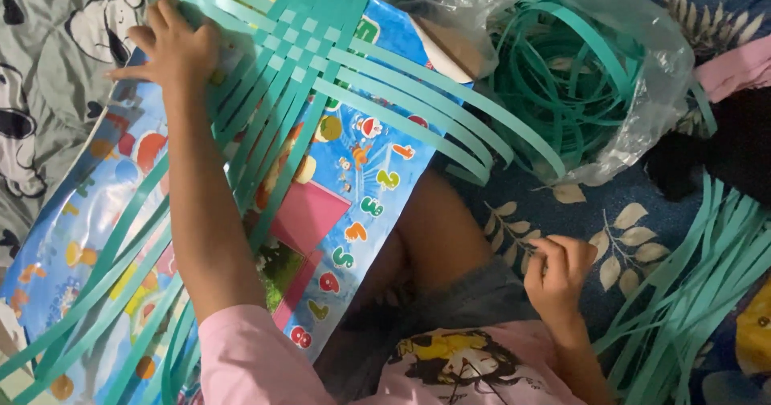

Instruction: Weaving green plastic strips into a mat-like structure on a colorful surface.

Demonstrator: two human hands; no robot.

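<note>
Nearest, at the bottom edge: a pink shirt (265, 357) and, beside the bent knee, the right hand (558, 268). Fingers curled and pinched close together at the tips. Impossible to tell whether a strip sits between them. Just to its right, a sheaf of loose strips (691, 284) in teal, fanned over a blue leaf-print cloth (622, 240), near the hand but not clearly touching it.

Further out, reaching up across a bright picture chart (361, 172) spread on the floor: the left hand (173, 48), palm down, fingers spread wide and flat, pressing on the left edge of the woven patch (297, 60). Nothing gripped there, only held down. Long free ends of teal strip trailing from the patch toward both lower corners and off to the right.

Beyond, at the upper right: a clear plastic bag (666, 44) with coiled strips (562, 84) inside, mouth lying near the weave. At the far left, a grey printed sheet (48, 60).

Likely trouble, by judgement: only one edge pinned, so any tug on a free end apt to slide the crossings apart or skew the lattice. Smooth chart underneath, hence little friction to keep the patch in place. Springy long ends close to the bag, easily tangled with the coil.
</note>
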